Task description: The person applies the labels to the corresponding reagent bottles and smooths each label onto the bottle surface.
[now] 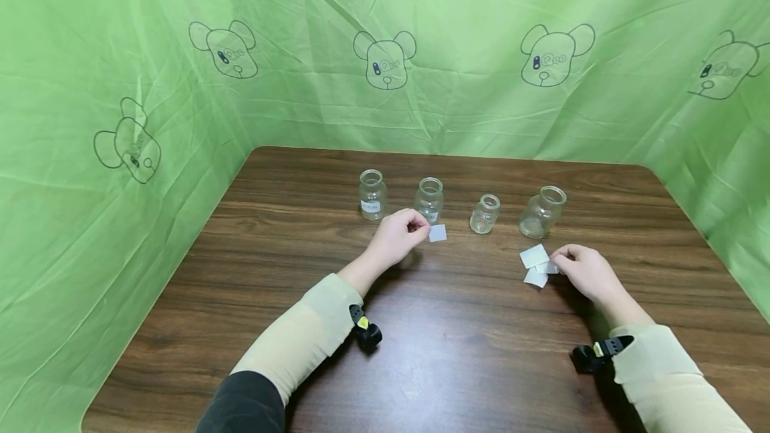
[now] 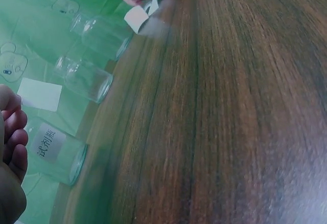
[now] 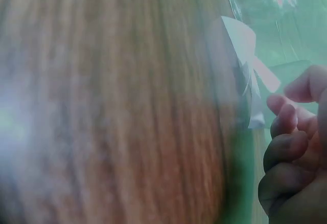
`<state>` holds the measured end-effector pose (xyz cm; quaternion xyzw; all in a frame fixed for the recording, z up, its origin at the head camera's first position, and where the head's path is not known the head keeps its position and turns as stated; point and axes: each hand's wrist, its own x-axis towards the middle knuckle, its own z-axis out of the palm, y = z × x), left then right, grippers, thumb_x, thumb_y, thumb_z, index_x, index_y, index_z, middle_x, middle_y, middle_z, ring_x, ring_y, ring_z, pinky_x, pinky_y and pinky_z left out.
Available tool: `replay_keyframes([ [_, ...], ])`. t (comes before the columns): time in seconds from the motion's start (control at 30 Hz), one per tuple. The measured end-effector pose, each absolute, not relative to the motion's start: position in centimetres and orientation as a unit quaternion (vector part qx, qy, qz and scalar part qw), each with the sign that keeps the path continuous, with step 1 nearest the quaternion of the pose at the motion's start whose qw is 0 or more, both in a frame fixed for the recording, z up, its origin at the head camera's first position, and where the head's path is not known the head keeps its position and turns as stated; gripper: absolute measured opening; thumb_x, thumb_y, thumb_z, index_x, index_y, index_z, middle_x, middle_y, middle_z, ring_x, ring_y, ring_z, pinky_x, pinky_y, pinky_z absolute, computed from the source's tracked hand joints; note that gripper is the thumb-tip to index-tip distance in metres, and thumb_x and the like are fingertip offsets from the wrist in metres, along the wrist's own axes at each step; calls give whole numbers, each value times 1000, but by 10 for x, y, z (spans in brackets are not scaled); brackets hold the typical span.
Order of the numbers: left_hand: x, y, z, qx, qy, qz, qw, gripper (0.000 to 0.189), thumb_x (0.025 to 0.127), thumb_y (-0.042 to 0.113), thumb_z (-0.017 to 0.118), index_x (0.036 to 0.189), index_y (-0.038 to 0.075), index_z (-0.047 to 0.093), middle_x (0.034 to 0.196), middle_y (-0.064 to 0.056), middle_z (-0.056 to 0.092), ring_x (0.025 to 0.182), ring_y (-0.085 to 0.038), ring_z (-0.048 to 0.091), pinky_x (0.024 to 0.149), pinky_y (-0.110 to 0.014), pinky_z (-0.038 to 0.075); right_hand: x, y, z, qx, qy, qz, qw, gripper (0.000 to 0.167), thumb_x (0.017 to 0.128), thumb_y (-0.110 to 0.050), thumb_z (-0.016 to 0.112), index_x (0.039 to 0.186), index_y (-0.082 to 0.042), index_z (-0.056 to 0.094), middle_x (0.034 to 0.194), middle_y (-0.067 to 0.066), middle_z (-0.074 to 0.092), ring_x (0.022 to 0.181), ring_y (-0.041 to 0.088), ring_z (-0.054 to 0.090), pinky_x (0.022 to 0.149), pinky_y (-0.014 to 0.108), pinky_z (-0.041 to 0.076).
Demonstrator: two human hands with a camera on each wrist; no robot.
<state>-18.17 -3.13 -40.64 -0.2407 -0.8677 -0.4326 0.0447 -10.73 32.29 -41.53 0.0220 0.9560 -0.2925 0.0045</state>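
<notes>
Head view: I observed the left hand [image 1: 394,239] pinching a single paper slip [image 1: 438,233], to the left of and nearer than the small jar [image 1: 484,216]. The right hand [image 1: 588,274] pinched a slip cluster [image 1: 534,256], nearer than the small jar and to its right. Two labelled jars [image 1: 373,192] stood left of it, a larger jar [image 1: 537,218] right.

Left wrist view: I noted the left hand's grip clamped on the single slip's corner.

Right wrist view: the right hand's grip was together at the cluster's edge; I could not tell how many slips it held.

4 jars [image 1: 484,217] in row on tbl [image 1: 469,359], slips [image 1: 534,256] before R-most jar [image 1: 539,217], R hand [image 1: 586,274] to slips' R
</notes>
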Motion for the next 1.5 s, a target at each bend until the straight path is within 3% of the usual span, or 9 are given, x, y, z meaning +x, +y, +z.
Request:
replay_keyframes([
  [0.37, -180, -22, -404, -249, -863, -437, 37, 5, 86, 17, 63, 85, 14, 66, 80, 6, 59, 74, -7, 53, 67, -20, 44, -108, 318, -410, 30, 952, -300, -56, 22, 90, -23, 54, 89, -2, 63, 74, 6, 58, 67, 20, 47, 57, 30, 36],
  [0.6, -176, -1, -404, -248, -865, -434, 47, 5, 86, 17, 62, 85, 14, 66, 79, 7, 59, 73, -6, 53, 67, -18, 43, -118, 274, -401, -4, 899, -436, -37, 27, 93, -22, 57, 96, 4, 62, 68, 6, 55, 52, 9, 48, 48, 25, 40],
  [0.8, -171, 17, -407, -249, -864, -433, 62, 4, 85, 17, 62, 83, 15, 66, 76, 9, 59, 71, -4, 52, 65, -16, 42, -126, 239, -398, -24, 871, -490, -19, 24, 93, -19, 58, 99, 4, 63, 83, 18, 67, 47, 12, 52, 45, 25, 41],
  [1.1, -165, 27, -405, -270, -857, -438, 31, 6, 87, 19, 63, 88, 15, 67, 83, 9, 61, 77, -2, 53, 70, -15, 42, -132, 215, -398, -36, 830, -557, 10, 27, 93, -19, 58, 102, 6, 63, 95, 15, 69, 47, 15, 55, 41, 23, 38],
  [1.33, -165, 30, -405, -285, -855, -434, 11, 10, 88, 22, 63, 91, 15, 70, 86, 9, 61, 81, -3, 53, 73, -15, 42, -134, 210, -399, 2, 828, -561, 7, 29, 92, -24, 59, 100, 3, 64, 76, 23, 63, 46, 17, 53, 37, 22, 33],
  [1.5, -165, 31, -406, -288, -857, -426, 14, 11, 89, 23, 63, 92, 16, 70, 87, 9, 61, 82, -3, 53, 72, -15, 41, -137, 208, -400, 17, 824, -567, 4, 29, 91, -23, 60, 99, 4, 63, 74, 9, 65, 46, 12, 51, 39, 22, 33],
])
